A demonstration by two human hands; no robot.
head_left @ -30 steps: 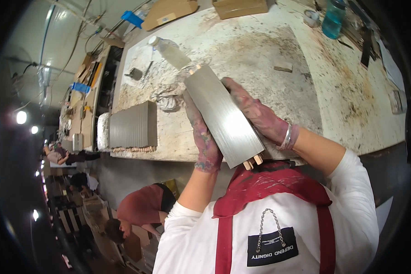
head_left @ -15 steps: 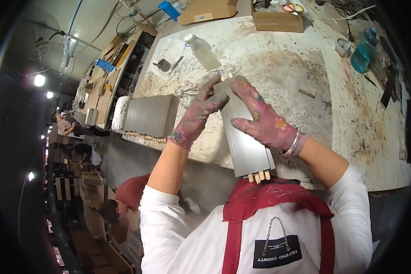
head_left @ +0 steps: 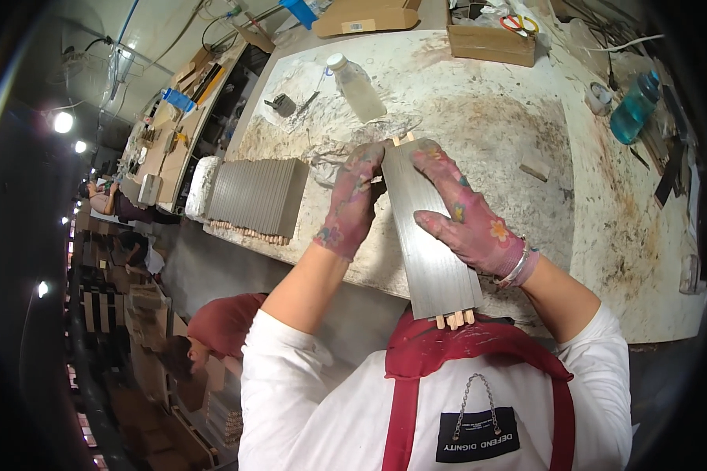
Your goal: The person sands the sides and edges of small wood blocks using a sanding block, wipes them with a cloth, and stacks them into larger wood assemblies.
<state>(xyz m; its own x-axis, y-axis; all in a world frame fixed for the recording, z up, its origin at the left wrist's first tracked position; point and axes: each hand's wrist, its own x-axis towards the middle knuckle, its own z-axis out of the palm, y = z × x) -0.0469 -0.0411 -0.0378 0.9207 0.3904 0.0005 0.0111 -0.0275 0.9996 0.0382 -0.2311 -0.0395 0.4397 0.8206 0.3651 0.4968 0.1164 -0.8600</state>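
A long grey board (head_left: 434, 243) with a fine-lined face lies lengthwise before me, its near end at my apron. Short wooden pegs (head_left: 456, 319) stick out of its near end, and others show at the far end. My left hand (head_left: 357, 200), in a stained pink flowered glove, grips the far left edge; its fingertips are partly hidden. Along the right edge my right hand (head_left: 471, 216), gloved alike, holds the board, the thumb resting on the face and the fingers stretched toward the far end. To the left stands a row of similar grey boards (head_left: 255, 196) with pegs.
On the stained white worktable (head_left: 479, 102) stand a bottle of cloudy liquid (head_left: 357, 88), a small dark cup (head_left: 283, 104) and a little block (head_left: 535, 169). A cardboard box (head_left: 491, 43) and a teal bottle (head_left: 635, 108) are farther off. A person in red (head_left: 224, 330) bends at the left.
My left hand has drawn in from over the board's far end to its left edge. The board and right hand have shifted slightly right and nearer.
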